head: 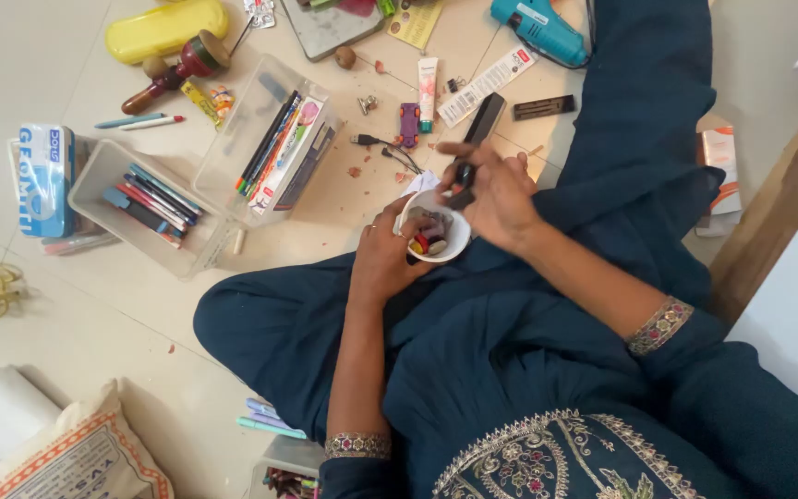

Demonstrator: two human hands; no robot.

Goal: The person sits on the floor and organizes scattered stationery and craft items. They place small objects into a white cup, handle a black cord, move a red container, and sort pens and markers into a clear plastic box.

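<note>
Two hands meet over the person's lap in the head view. The left hand (382, 259) wraps its fingers around one small white cup (434, 231) filled with little coloured bits, holding it just above the crossed legs. The right hand (494, 196) pinches one small dark object (462, 183) at the cup's rim. On the floor (39, 74) ahead lie two clear plastic trays (154, 208) of pens and pencils, side by side. Beyond them sit one yellow case (166, 28), one teal glue gun (539, 30), one white tube (428, 91) and one small purple toy car (408, 124).
</note>
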